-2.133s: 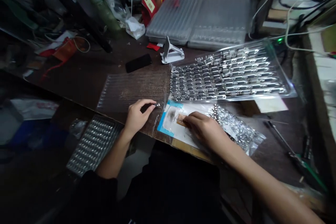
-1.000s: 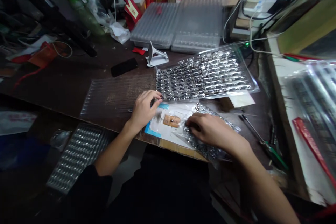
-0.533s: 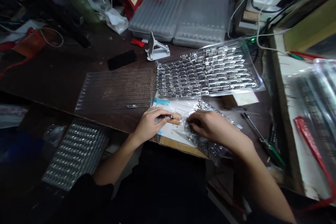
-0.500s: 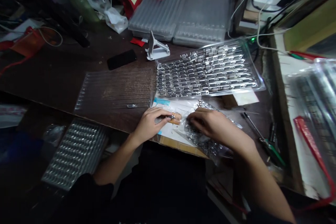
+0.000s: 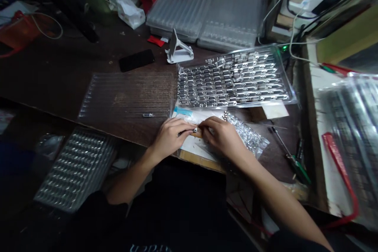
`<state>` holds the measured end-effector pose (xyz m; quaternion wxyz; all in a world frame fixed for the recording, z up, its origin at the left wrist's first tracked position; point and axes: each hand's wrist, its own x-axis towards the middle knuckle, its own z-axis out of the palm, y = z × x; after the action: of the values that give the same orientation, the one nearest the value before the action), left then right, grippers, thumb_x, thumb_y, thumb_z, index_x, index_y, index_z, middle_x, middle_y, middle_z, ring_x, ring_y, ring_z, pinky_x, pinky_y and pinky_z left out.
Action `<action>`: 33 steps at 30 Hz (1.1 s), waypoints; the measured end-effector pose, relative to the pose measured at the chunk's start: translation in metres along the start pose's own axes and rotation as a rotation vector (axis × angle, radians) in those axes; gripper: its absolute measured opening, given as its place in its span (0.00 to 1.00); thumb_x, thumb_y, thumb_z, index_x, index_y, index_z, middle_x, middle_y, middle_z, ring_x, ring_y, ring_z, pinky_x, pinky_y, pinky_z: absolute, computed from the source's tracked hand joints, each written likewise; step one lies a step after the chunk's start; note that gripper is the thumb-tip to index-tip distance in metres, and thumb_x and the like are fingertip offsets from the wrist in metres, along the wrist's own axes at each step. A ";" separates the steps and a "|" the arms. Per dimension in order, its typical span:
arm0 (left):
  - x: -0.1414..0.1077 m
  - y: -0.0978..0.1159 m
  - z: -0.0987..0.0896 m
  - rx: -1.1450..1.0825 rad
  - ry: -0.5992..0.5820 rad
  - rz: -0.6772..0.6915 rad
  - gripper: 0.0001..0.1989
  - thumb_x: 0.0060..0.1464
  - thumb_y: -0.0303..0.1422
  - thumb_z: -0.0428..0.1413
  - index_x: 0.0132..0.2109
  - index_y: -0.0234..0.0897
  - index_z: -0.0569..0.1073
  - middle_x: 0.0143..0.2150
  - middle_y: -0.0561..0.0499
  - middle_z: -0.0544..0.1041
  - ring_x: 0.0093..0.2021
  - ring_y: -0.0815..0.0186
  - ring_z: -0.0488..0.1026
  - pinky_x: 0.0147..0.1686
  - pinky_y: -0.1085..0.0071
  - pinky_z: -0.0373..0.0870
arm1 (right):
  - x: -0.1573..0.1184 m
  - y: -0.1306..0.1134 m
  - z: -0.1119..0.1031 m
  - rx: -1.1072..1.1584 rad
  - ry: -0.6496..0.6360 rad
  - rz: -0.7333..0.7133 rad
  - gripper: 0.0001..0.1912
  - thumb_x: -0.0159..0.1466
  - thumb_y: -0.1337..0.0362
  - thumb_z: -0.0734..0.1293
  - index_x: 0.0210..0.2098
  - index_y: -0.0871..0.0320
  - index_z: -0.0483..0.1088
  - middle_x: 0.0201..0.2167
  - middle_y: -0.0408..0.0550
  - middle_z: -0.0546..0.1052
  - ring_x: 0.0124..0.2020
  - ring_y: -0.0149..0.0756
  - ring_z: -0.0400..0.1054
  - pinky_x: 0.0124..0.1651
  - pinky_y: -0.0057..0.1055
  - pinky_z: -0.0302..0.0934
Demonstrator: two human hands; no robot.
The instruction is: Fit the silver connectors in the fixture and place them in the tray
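My left hand (image 5: 175, 133) pinches a small metal D-sub connector (image 5: 195, 129) above a small wooden block (image 5: 196, 135) on white paper. Beside it, my right hand (image 5: 217, 130) has its fingertips pressed together close to the connector's right end; what they hold, if anything, is too small to make out. Just right of that hand lies a clear bag of small metal parts (image 5: 249, 136). Behind both hands stands a clear tray filled with rows of connectors (image 5: 236, 78). A second clear ribbed tray (image 5: 126, 94) at the left carries a single connector (image 5: 148, 115).
Stacked clear trays (image 5: 180, 8) stand at the back. A white phone stand (image 5: 178, 49) and a black phone (image 5: 137, 60) lie nearer. A screwdriver (image 5: 298, 167) rests at right. More filled trays (image 5: 72, 169) sit low at left, below the table edge.
My right hand has moved left from the bag of small parts to the connector in my left hand. The bag is now more exposed. The left hand keeps its pinch.
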<state>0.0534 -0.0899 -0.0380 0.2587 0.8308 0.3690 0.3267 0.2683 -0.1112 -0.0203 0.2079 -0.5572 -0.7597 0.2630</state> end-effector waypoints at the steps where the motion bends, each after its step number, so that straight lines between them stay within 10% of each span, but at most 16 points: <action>1: 0.000 0.000 -0.001 -0.015 0.044 -0.026 0.06 0.63 0.28 0.60 0.45 0.40 0.82 0.42 0.49 0.84 0.43 0.61 0.80 0.46 0.63 0.73 | 0.001 -0.001 0.002 -0.001 0.000 0.005 0.13 0.66 0.72 0.64 0.43 0.58 0.79 0.41 0.53 0.82 0.38 0.39 0.77 0.43 0.32 0.70; 4: -0.004 -0.001 -0.006 -0.010 0.169 -0.131 0.07 0.65 0.28 0.58 0.46 0.39 0.81 0.43 0.49 0.84 0.45 0.61 0.79 0.48 0.64 0.72 | 0.001 -0.004 0.005 0.036 -0.013 -0.059 0.12 0.66 0.72 0.64 0.44 0.58 0.79 0.40 0.51 0.82 0.38 0.38 0.77 0.44 0.32 0.70; 12: -0.019 -0.003 -0.009 0.222 -0.006 -0.180 0.08 0.64 0.33 0.61 0.49 0.43 0.79 0.48 0.51 0.83 0.49 0.58 0.76 0.48 0.61 0.68 | -0.006 -0.018 0.009 -0.327 -0.084 -0.225 0.12 0.74 0.66 0.61 0.46 0.59 0.77 0.41 0.55 0.79 0.40 0.41 0.72 0.40 0.33 0.66; 21: -0.001 0.015 0.002 0.083 0.158 -0.137 0.04 0.64 0.33 0.61 0.43 0.40 0.80 0.42 0.49 0.84 0.44 0.59 0.79 0.46 0.61 0.71 | -0.010 -0.007 -0.031 -0.212 -0.202 -0.042 0.09 0.70 0.62 0.68 0.47 0.55 0.79 0.42 0.51 0.81 0.40 0.40 0.76 0.38 0.30 0.64; 33: 0.007 0.020 0.027 0.031 0.053 -0.138 0.02 0.60 0.31 0.64 0.41 0.40 0.80 0.40 0.49 0.84 0.44 0.58 0.78 0.48 0.59 0.70 | -0.017 -0.001 -0.044 -0.213 -0.359 0.041 0.06 0.66 0.69 0.67 0.35 0.57 0.77 0.33 0.50 0.82 0.31 0.37 0.74 0.33 0.30 0.58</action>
<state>0.0855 -0.1014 -0.0401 0.2576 0.7983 0.4373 0.3243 0.2996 -0.1198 0.0140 0.0038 -0.5358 -0.7965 0.2802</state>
